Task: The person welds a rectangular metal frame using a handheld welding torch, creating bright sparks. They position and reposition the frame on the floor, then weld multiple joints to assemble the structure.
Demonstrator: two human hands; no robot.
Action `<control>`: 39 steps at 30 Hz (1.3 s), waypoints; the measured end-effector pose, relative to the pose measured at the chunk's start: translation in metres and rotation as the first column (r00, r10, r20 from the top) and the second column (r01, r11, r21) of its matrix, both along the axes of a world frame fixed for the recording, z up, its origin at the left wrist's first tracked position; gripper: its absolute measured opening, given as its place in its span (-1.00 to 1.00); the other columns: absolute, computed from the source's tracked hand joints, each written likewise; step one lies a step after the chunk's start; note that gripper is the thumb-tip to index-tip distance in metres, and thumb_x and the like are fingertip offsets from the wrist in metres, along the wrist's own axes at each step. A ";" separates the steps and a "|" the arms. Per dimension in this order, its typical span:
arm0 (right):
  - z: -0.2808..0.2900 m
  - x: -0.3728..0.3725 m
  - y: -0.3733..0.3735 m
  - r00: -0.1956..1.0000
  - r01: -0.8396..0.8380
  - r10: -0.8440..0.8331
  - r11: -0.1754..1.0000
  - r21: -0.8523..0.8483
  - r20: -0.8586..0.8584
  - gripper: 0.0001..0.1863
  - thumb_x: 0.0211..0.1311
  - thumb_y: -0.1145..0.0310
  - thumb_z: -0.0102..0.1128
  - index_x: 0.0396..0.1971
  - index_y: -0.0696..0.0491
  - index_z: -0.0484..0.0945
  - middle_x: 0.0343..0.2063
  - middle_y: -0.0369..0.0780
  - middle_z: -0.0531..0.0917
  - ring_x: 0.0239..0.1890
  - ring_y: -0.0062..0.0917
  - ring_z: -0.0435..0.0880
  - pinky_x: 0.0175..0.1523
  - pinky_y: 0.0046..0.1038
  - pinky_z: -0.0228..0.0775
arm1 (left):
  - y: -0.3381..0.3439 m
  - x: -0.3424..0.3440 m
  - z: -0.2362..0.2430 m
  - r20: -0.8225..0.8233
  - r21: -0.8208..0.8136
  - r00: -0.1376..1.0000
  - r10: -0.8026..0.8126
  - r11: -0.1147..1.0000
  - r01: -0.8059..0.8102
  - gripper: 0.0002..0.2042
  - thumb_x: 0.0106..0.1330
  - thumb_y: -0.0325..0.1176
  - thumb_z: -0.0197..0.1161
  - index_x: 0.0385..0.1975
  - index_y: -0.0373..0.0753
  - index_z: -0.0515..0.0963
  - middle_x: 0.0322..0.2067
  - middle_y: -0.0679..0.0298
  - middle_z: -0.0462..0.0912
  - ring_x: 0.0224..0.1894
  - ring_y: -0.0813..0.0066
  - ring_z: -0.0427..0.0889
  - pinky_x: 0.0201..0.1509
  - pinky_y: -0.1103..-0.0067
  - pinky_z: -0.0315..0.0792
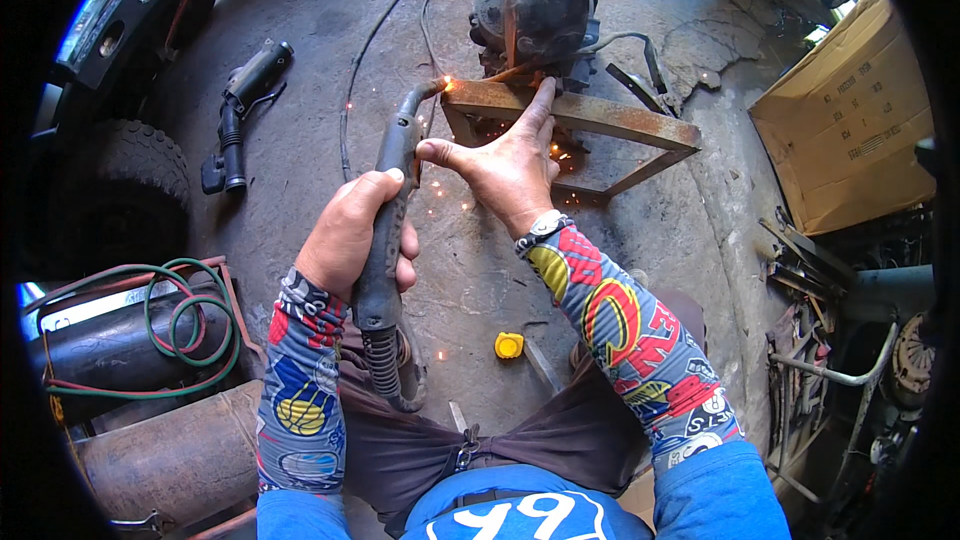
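I see the left hand (pixel 350 235) wrapped tight around the dark handle of a welding torch (pixel 385 230), grip closed fully on it, hose trailing down toward the lap. The torch's bent neck reaches up and right, its tip touching the near-left corner of a rusty steel frame (pixel 590 120) lying on the concrete floor (pixel 300 60), with a bright arc and sparks at that corner. The right hand (pixel 505 165) holds nothing: fingers spread, index stretched onto the frame's top bar, thumb pointing left and touching the torch (steadying contact, looks like). Behind the frame stands a dark heavy machine part (pixel 540 0). A yellow tape measure (pixel 509 345) lies on the floor between the knees. Far left, a black tool with a hose (pixel 240 110) lies on the floor; lower left, gas cylinders with coiled green and red hoses (pixel 170 330). A cardboard box (pixel 850 120) sits at right.
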State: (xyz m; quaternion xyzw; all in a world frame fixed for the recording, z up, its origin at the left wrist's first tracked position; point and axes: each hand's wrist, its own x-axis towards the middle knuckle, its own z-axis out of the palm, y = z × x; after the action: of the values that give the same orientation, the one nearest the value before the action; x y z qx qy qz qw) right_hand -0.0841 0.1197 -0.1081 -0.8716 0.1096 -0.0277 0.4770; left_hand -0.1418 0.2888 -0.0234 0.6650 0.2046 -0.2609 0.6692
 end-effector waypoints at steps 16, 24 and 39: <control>-0.002 0.008 0.001 0.999 -0.006 0.004 0.999 -0.052 -0.036 0.79 -0.53 -0.43 0.62 0.48 0.17 -0.52 0.41 0.31 0.00 0.48 0.11 0.08 0.49 0.05 -0.05 | 0.002 0.005 -0.002 0.027 0.024 1.000 -0.013 1.000 0.012 -0.64 0.48 -0.05 -0.03 -0.06 -0.26 0.36 -0.57 0.19 0.60 -0.70 0.41 0.61 -0.68 0.51 0.52; -0.003 0.009 0.002 1.000 0.012 -0.012 0.999 -0.039 0.016 0.81 -0.55 -0.45 0.61 0.47 0.16 -0.53 0.39 0.34 -0.01 0.47 0.15 0.07 0.50 -0.02 0.01 | 0.004 0.007 -0.004 0.020 0.012 0.999 -0.029 1.000 0.029 -0.62 0.47 -0.05 -0.02 -0.03 -0.28 0.31 -0.57 0.16 0.61 -0.72 0.40 0.61 -0.70 0.52 0.51; -0.002 0.008 0.003 0.998 0.026 -0.024 0.999 -0.023 0.051 0.72 -0.53 -0.34 0.66 0.51 0.08 -0.40 0.35 0.33 0.09 0.39 0.19 0.21 0.39 0.12 0.07 | 0.000 0.004 0.003 0.041 0.051 0.999 -0.036 0.998 0.034 -0.62 0.47 -0.07 -0.04 -0.02 -0.30 0.31 -0.57 0.16 0.60 -0.72 0.41 0.60 -0.70 0.53 0.50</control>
State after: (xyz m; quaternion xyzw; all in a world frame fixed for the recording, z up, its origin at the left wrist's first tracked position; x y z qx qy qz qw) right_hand -0.0756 0.1224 -0.1099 -0.8748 0.1079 -0.0572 0.4689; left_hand -0.1374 0.2891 -0.0205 0.6904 0.1854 -0.2534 0.6517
